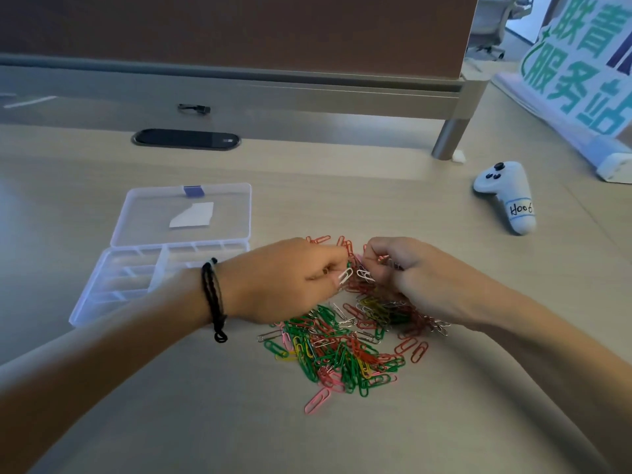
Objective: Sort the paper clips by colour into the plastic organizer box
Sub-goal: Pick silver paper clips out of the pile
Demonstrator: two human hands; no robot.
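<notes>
Nearest the person, a loose pink clip (317, 400) lies alone on the bench (171, 422), just short of the main pile of paper clips (342, 347), a tangle of green, red, yellow, pink and silver that spreads below and between both hands. Two red clips (413, 348) sit at the pile's edge under the right forearm.

The left hand (290, 278) hovers over the far side of the pile with its fingers curled, and it pinches a white clip (344, 277) between thumb and fingertip. A black braided cord (213, 299) circles its wrist. The right hand (400, 268) is close beside it, knuckles up and fingers curled inward toward the left hand; a second white clip (365, 276) shows at its fingertips and a few more clips seem bunched in its grip, though how many cannot be told. More red clips (321, 239) lie just beyond the two hands.

To the left of the left hand, partly hidden behind its wrist, the clear plastic organizer box (119, 289) stands open on the bench, its compartments showing nothing inside. Its lid (184, 213) is folded back flat on the far side, with a white label and a blue latch on it.

Well beyond the right hand lies a white controller (506, 193) with a handwritten tag. Farther still, a dark oval cable port (186, 139) is set in the bench ahead of the left hand, before a grey partition (239, 87), and a green-lettered sign (581, 73) leans at the far right
</notes>
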